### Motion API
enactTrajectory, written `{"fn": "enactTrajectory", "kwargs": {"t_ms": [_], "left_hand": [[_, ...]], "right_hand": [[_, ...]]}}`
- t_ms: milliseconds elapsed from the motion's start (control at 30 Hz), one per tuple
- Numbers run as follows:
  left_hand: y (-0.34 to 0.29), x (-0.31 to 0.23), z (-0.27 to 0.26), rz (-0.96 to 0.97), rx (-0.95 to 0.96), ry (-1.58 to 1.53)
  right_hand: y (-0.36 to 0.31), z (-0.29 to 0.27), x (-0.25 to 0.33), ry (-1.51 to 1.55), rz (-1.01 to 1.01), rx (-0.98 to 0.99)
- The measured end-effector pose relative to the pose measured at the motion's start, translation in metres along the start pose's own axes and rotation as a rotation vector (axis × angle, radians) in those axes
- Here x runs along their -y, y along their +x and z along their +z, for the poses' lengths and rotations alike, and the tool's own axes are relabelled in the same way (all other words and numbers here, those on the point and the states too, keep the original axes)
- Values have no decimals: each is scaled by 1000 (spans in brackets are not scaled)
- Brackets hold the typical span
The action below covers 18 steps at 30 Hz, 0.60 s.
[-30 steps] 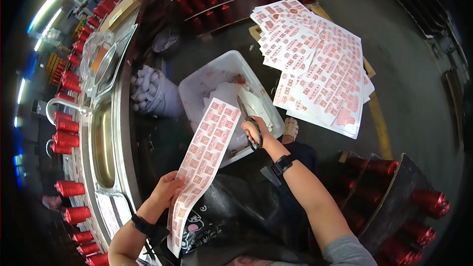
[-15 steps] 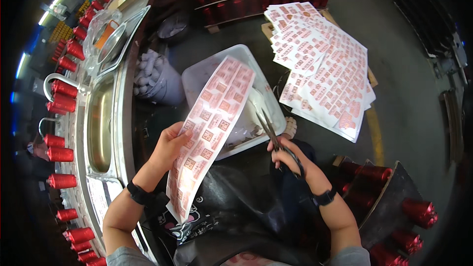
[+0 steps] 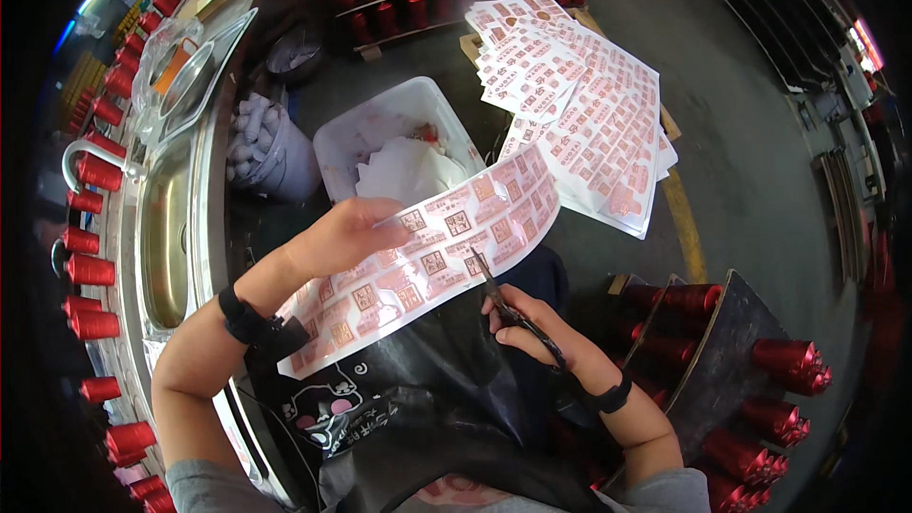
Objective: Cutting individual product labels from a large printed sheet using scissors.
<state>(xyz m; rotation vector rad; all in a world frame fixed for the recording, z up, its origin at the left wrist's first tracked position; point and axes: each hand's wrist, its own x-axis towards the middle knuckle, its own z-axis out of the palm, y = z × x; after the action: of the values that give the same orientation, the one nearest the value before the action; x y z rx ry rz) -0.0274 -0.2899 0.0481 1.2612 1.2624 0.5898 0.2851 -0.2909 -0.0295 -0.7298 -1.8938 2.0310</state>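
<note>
My left hand (image 3: pixel 347 237) grips a long white strip of printed sheet (image 3: pixel 432 261) with reddish-gold designs, thumb and fingers closed on its upper edge. The strip lies aslant above my lap, its far right end curling upward. In my right hand (image 3: pixel 527 323) is a pair of dark scissors (image 3: pixel 541 340), fingers wrapped round the handles. Their blades point up and left and overlap the strip's lower right part; whether they cut into it I cannot tell. Behind the strip stands a white plastic tub (image 3: pixel 380 100) with pale scraps (image 3: pixel 408 168) inside.
At the far right, a stack of similar printed sheets (image 3: pixel 598 123) lies on a wooden pallet. A bucket of white items (image 3: pixel 271 147) stands left of the tub. Beyond it is a metal sink (image 3: pixel 169 237). Red cylinders (image 3: pixel 788 366) stand in racks nearby.
The strip has swung from steeply upright to a flatter slant, its far end moving right. The scissors have come from beside the strip to overlapping it. The whole view has shifted slightly.
</note>
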Motion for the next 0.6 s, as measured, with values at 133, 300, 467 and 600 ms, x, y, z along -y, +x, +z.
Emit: {"fn": "enactTrajectory", "kwargs": {"t_ms": [133, 300, 467, 600], "left_hand": [[-10, -3, 4, 5, 7, 6], [-18, -2, 6, 28, 24, 41], [-24, -5, 12, 43, 17, 30], [-25, -2, 11, 41, 25, 51]], "right_hand": [[-9, 13, 1, 50, 0, 19], [-10, 26, 4, 59, -37, 29], [-12, 30, 2, 55, -20, 3], [-11, 34, -1, 53, -34, -9]]}}
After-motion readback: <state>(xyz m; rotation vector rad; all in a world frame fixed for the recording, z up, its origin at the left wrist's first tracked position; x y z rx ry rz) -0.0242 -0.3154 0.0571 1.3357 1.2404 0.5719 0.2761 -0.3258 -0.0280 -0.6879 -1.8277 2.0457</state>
